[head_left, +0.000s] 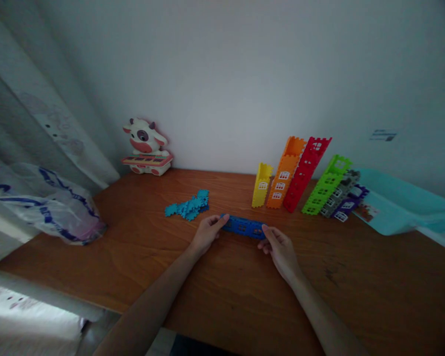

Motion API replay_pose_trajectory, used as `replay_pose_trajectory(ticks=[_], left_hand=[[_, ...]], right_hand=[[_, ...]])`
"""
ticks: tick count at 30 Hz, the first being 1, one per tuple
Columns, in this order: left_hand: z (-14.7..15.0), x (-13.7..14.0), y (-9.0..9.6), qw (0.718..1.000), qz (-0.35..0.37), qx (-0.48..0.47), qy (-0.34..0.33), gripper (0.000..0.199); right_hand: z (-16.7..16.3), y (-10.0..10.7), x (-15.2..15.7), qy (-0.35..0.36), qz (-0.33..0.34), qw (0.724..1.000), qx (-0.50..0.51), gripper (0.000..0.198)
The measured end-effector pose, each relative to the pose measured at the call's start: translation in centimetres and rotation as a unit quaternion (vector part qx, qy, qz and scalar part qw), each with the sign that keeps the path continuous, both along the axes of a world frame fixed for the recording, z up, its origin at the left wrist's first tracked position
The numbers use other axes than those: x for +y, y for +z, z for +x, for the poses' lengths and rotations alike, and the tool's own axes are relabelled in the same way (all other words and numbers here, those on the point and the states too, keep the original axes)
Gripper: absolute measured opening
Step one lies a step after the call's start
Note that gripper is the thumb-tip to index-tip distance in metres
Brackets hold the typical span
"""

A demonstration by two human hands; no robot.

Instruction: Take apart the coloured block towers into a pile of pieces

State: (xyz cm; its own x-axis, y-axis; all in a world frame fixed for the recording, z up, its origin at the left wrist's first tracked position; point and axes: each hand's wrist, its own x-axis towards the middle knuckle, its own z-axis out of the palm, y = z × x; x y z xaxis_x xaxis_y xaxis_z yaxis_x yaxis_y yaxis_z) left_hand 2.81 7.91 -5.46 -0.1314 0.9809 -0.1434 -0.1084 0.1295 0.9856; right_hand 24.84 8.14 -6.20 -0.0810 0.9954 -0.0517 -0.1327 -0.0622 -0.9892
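Note:
Between my two hands a dark blue strip of joined plastic building panels [243, 226] with window openings is held lengthwise, low over the wooden table. My left hand [208, 232] pinches its left end, thumb on top. At the other end, my right hand [280, 247] grips the strip between thumb and fingers. A small pile of light blue panels [191, 205] lies just beyond my left hand. Past my right hand stand a yellow tower [260, 190], an orange tower [282, 178] and a red tower [306, 175], all built from similar panels.
Green [324, 190], grey [337, 193] and purple [346, 205] panel towers stand beside a turquoise bin [396, 212] at the right. A cow keyboard toy [146, 148] is at the back left. A printed plastic bag [55, 207] lies on the left of the table [141, 257].

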Motion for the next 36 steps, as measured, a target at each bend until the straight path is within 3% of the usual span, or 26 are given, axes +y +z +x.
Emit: replay_pose_trajectory(ticks=[5,12,18,21,29,36], left_hand=[[-0.2,0.1,0.0,0.999,-0.006,-0.004,-0.039,0.052],[0.2,0.2,-1.0,0.999,0.020,-0.028,-0.023,0.052],[1.0,-0.2,-0.5,0.999,0.029,-0.021,0.008,0.049],[0.9,-0.3,0.0,1.000,0.020,-0.011,0.006,0.047],[0.9,-0.6,0.1,0.998,-0.006,-0.032,-0.059,0.044],[1.3,-0.9,0.3,0.999,0.030,-0.025,-0.032,0.047]], right_hand=[[0.2,-0.3,0.2,0.025,-0.016,0.999,-0.013,0.051],[0.0,0.8,-0.6,0.011,0.028,0.997,-0.077,0.053],[-0.3,0.8,-0.8,-0.009,0.047,0.994,-0.100,0.054],[-0.4,0.6,-0.7,-0.009,0.028,0.997,-0.067,0.051],[-0.2,0.7,-0.2,-0.004,-0.106,0.992,0.063,0.046],[-0.7,0.4,-0.3,-0.005,-0.070,0.991,0.116,0.043]])
